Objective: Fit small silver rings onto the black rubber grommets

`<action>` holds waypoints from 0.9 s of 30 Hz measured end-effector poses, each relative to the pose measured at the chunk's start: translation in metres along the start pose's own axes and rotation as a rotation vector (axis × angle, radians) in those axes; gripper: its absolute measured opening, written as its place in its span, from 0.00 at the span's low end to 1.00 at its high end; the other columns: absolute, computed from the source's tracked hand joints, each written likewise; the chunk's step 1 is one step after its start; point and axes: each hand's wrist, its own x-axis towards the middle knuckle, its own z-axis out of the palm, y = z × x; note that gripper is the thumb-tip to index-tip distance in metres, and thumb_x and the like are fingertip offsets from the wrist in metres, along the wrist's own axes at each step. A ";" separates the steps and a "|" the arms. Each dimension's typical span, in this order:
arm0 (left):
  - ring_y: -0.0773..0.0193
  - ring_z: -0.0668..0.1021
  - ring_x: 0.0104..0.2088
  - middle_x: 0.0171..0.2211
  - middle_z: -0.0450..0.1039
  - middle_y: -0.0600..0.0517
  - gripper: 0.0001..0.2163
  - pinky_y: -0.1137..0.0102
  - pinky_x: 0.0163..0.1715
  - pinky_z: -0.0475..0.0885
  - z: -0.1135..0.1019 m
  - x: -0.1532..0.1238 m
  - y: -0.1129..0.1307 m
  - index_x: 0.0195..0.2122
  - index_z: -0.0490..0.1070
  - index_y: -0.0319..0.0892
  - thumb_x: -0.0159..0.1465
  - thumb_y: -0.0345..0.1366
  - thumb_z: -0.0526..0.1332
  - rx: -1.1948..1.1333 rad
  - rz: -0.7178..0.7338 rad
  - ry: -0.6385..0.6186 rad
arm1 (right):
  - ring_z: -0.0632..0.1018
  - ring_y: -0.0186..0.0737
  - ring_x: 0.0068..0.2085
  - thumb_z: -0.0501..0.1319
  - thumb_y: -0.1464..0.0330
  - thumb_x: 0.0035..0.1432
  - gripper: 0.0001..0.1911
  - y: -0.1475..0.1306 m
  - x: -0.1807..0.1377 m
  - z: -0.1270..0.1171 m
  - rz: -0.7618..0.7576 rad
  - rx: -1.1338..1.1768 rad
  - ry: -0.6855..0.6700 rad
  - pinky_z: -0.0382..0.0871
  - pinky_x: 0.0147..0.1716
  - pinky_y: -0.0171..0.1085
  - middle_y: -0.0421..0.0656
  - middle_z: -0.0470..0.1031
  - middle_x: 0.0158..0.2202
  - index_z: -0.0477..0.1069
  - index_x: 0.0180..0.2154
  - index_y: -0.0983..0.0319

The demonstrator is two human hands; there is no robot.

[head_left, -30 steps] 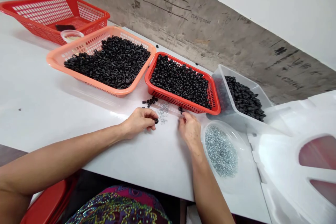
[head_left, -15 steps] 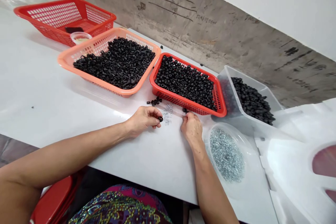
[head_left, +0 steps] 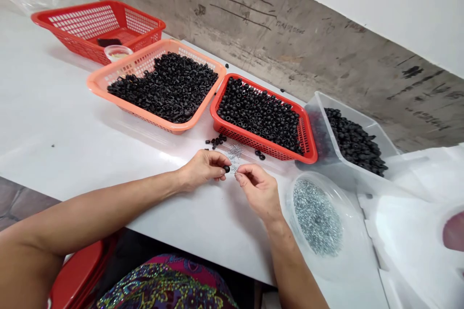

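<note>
A small round black piece [head_left: 226, 169] sits at the fingertips of the left hand [head_left: 206, 171], pinched between thumb and fingers just above the white surface [head_left: 203, 222]. At its three o'clock, nearly touching, the right hand [head_left: 257, 188] has thumb and forefinger pressed together; whether they grip anything is too small to tell. Silvery bits [head_left: 235, 150] lie scattered at one o'clock, loose black pieces [head_left: 217, 141] at eleven, and two black rings [head_left: 260, 155] at two. If the left pinch slackened, the round piece could probably roll off among these, and a careless sweep of either wrist might spread the silvery bits. Farther out stand a red basket [head_left: 264, 147] at one o'clock, a peach basket [head_left: 177, 127] at ten, and at four a clear tub [head_left: 291, 198], which the right forearm might nudge by swinging outward
</note>
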 end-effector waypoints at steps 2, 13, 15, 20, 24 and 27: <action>0.70 0.75 0.23 0.24 0.73 0.54 0.10 0.72 0.27 0.70 0.001 -0.001 0.000 0.33 0.73 0.35 0.48 0.25 0.65 0.018 0.000 -0.022 | 0.72 0.35 0.29 0.60 0.70 0.56 0.01 0.001 -0.001 0.003 -0.078 -0.038 0.020 0.68 0.29 0.35 0.40 0.72 0.29 0.70 0.31 0.60; 0.70 0.74 0.22 0.21 0.73 0.54 0.07 0.74 0.25 0.69 0.003 -0.002 -0.002 0.32 0.71 0.35 0.50 0.26 0.63 0.071 -0.010 -0.062 | 0.76 0.40 0.38 0.54 0.76 0.61 0.11 0.001 -0.004 0.007 -0.421 -0.318 0.019 0.75 0.37 0.41 0.46 0.74 0.36 0.73 0.39 0.60; 0.71 0.73 0.22 0.21 0.73 0.54 0.06 0.74 0.25 0.69 0.004 -0.003 -0.002 0.31 0.72 0.35 0.51 0.26 0.63 0.066 -0.002 -0.066 | 0.76 0.41 0.38 0.53 0.76 0.61 0.13 0.000 -0.005 0.007 -0.448 -0.354 0.018 0.75 0.37 0.42 0.47 0.75 0.37 0.73 0.42 0.60; 0.71 0.73 0.22 0.22 0.73 0.52 0.07 0.73 0.24 0.69 0.003 -0.001 -0.004 0.31 0.72 0.34 0.51 0.29 0.65 0.044 0.017 -0.058 | 0.76 0.46 0.40 0.51 0.78 0.59 0.17 -0.002 -0.007 0.012 -0.519 -0.450 0.009 0.75 0.38 0.47 0.50 0.76 0.38 0.72 0.47 0.62; 0.68 0.77 0.24 0.23 0.73 0.52 0.09 0.73 0.24 0.70 -0.002 0.002 -0.003 0.32 0.71 0.34 0.50 0.28 0.68 -0.066 0.010 -0.001 | 0.76 0.46 0.42 0.52 0.76 0.60 0.18 0.004 -0.005 0.009 -0.522 -0.455 0.048 0.75 0.41 0.47 0.51 0.76 0.42 0.71 0.49 0.63; 0.67 0.78 0.25 0.26 0.74 0.51 0.10 0.73 0.25 0.70 -0.007 0.005 0.003 0.32 0.70 0.34 0.49 0.26 0.68 -0.169 -0.010 0.046 | 0.77 0.45 0.40 0.53 0.74 0.61 0.15 0.021 0.003 -0.002 -0.379 -0.474 0.195 0.74 0.41 0.46 0.50 0.77 0.40 0.73 0.46 0.62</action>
